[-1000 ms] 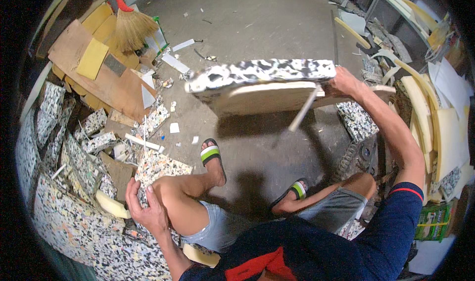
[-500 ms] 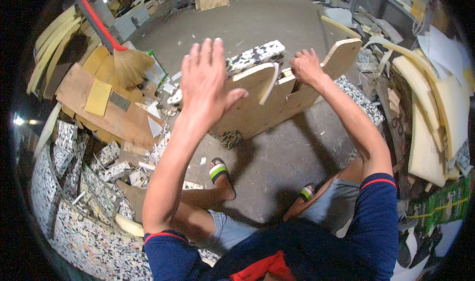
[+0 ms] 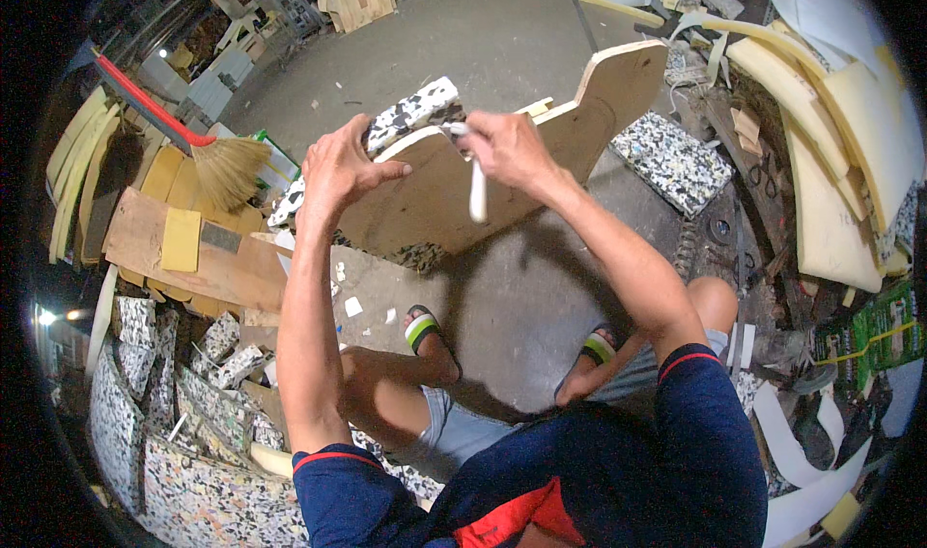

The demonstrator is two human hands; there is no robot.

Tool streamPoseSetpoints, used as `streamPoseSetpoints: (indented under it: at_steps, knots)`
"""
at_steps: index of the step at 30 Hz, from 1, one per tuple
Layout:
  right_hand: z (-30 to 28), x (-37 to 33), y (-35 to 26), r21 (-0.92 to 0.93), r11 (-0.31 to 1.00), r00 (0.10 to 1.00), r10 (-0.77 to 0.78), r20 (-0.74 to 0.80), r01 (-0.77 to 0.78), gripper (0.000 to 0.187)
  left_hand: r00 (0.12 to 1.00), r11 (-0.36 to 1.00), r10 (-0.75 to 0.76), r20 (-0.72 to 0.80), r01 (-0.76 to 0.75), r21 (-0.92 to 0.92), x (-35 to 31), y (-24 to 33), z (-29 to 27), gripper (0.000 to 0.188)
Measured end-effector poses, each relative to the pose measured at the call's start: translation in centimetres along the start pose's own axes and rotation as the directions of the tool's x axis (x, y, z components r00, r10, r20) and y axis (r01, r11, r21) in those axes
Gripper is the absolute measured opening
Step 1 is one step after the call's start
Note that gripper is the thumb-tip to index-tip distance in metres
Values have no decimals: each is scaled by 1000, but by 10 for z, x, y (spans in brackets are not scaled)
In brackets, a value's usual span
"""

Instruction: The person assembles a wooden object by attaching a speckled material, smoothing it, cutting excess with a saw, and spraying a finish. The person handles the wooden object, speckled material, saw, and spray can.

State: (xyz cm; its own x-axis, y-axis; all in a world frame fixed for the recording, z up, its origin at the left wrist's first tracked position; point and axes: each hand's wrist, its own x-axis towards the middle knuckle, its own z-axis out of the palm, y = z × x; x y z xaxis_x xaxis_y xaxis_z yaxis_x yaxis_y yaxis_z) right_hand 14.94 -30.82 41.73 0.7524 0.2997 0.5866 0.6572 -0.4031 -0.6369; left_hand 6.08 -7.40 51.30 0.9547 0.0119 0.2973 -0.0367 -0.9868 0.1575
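Observation:
A plywood panel (image 3: 454,191) with a cut, curved upper edge stands tilted before my legs. A black-and-white speckled foam block (image 3: 415,113) lies along its far upper edge. My left hand (image 3: 338,167) is wrapped round the left end of the block, its thumb over the panel's near side. At the block's right end, my right hand (image 3: 512,152) is closed on a white strip (image 3: 478,193), whose loose end hangs down over the wood. Part of the strip is hidden by my fingers. More speckled foam (image 3: 420,256) shows at the panel's lower left corner.
To the left are a broom (image 3: 232,167), a brown board (image 3: 183,249) and piled speckled foam offcuts (image 3: 217,480). A flat speckled foam slab (image 3: 671,162) lies on the floor at right, near stacked cream foam pieces (image 3: 835,191). My sandalled feet (image 3: 425,331) flank the panel's near side.
My left hand, raised and spread before, has come down onto the foam block. My right hand has moved left from the panel's notch to the white strip. The view has shifted slightly.

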Motion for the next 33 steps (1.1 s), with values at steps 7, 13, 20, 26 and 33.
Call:
streamPoseSetpoints:
  at_steps: [7,13,20,26,33]
  knots:
    - [-54,-39,28,-96,994,875,84,477,-44,32,997,996,-65,36,62,62,5,-13,0,80]
    - [-35,-69,53,-439,894,949,56,310,90,72,999,1000,26,-39,-26,13,8,-14,3,72]
    - [-13,15,86,-721,623,947,-118,299,305,47,998,999,48,-27,-48,0,2,-11,6,62]
    - [-18,18,97,-654,670,917,-103,385,350,23,995,998,58,-83,-60,-19,-25,1,4,59]
    - [-38,10,82,-682,631,916,-127,380,371,23,994,999,47,-94,-44,24,-40,13,-17,62]
